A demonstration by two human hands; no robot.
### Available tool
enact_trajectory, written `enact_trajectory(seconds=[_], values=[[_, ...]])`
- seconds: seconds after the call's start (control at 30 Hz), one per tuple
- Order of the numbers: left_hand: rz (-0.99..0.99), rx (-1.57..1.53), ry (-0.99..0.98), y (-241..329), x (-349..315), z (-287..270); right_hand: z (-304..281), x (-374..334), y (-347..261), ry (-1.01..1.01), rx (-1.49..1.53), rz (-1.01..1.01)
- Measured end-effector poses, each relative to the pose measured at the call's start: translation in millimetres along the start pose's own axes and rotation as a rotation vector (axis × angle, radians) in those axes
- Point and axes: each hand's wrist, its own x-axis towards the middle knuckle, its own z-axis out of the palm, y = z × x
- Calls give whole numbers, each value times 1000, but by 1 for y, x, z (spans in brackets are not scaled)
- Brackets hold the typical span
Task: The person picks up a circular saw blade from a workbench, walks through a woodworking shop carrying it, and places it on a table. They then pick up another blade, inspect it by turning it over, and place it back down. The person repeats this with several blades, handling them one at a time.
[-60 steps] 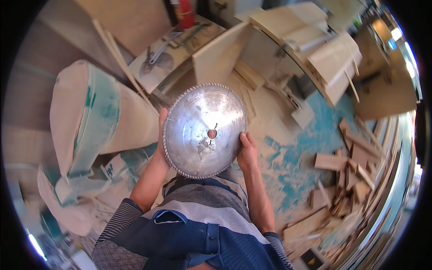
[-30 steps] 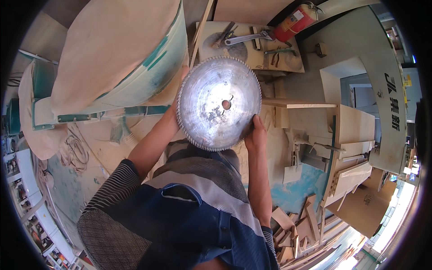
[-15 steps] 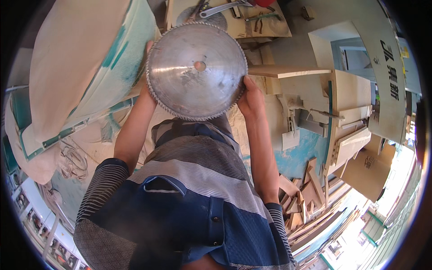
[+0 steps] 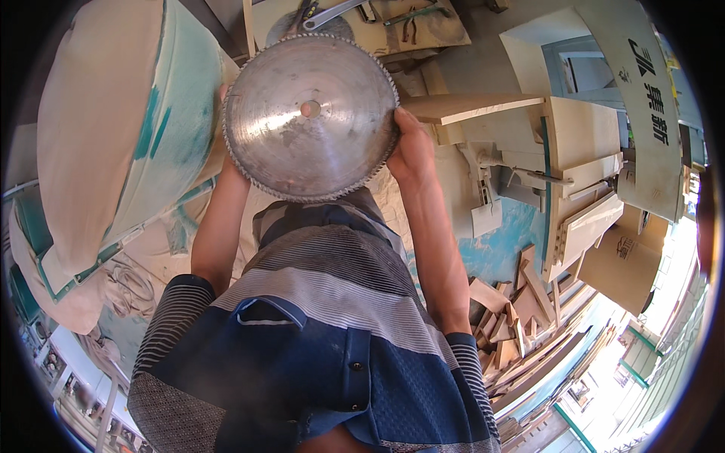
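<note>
A large round circular saw blade (image 4: 302, 151) with fine teeth and a small centre hole is held up in front of my body, its flat grey face toward me. Dark smudges and a bright sheen mark the metal. At the blade's left rim, my left hand (image 4: 234, 164) grips it; most of those fingers are hidden behind the disc. My right hand (image 4: 412, 149) is closed on the right rim, thumb at the edge and fingers behind. Through the centre hole a skin-coloured patch shows.
Beyond the blade, a dusty tabletop (image 4: 445, 34) carries a wrench (image 4: 332, 13) and pliers (image 4: 409, 32). A wooden board (image 4: 483, 108) juts out at right. Wood offcuts (image 4: 498, 321) lie piled below it. A big dusty bag (image 4: 91, 136) bulges at left, near a coiled hose (image 4: 132, 291).
Blade and hands appear slightly farther left in the picture. The surroundings have shifted too, so the view has moved. Both hands keep their hold on the rim.
</note>
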Motion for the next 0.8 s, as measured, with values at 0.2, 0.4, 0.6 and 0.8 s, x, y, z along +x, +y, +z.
enact_trajectory(seconds=[0.2, 0.4, 0.6, 0.8], values=[[-4, 15, 30, -4, 11, 3, -1, 15, -4, -24, 25, 22], [-1, 180, 253, 17, 20, -31, -15, 38, 11, 24, -41, 91], [-221, 115, 323, -1, 7, -91, -33, 57, 26, 90, -123, 98], [-159, 386, 637, -40, 17, -135, -57, 79, 47, 152, -188, 229]])
